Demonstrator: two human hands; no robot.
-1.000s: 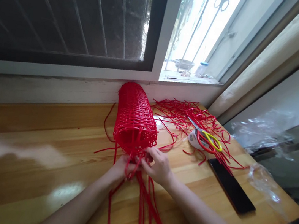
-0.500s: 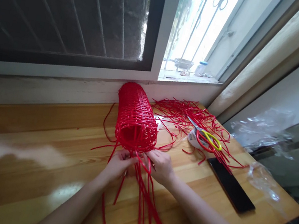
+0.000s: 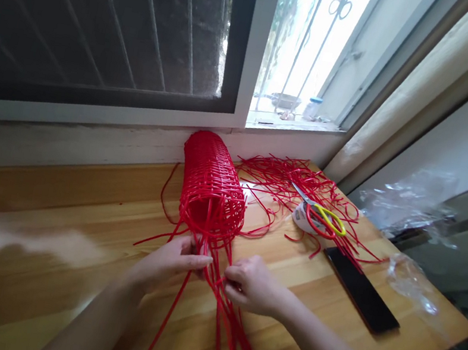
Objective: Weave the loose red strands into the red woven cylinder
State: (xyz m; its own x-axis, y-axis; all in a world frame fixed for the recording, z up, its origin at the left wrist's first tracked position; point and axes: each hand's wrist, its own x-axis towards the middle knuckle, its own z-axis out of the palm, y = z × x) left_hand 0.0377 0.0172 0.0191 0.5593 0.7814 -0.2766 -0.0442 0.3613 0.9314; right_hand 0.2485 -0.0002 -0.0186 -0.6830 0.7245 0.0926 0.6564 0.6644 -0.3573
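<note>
Woven tube [image 3: 212, 180], bright red, lying on its side on the wooden table [image 3: 71, 197], round mouth toward me, far end close to the wall below the window; whether it touches, I cannot tell. Weave dense and ridged along the body, looser and lattice-like round the rim, the hollow inside a darker red. Loose strands [image 3: 242, 345] spill from the lower rim toward me, a few splaying left. My left hand [image 3: 176, 258] is just below the mouth, thumb laid over strands and fingers behind, closed on them. My right hand [image 3: 257, 285], to its right, fingers curled in, pinches strands a little farther from the rim. Right of the tube: tangled red strips [image 3: 297, 177], scissors [image 3: 326, 218] with red and yellow handles on a whitish object [image 3: 305, 219], black phone [image 3: 362, 291], clear plastic [image 3: 414, 282].
</note>
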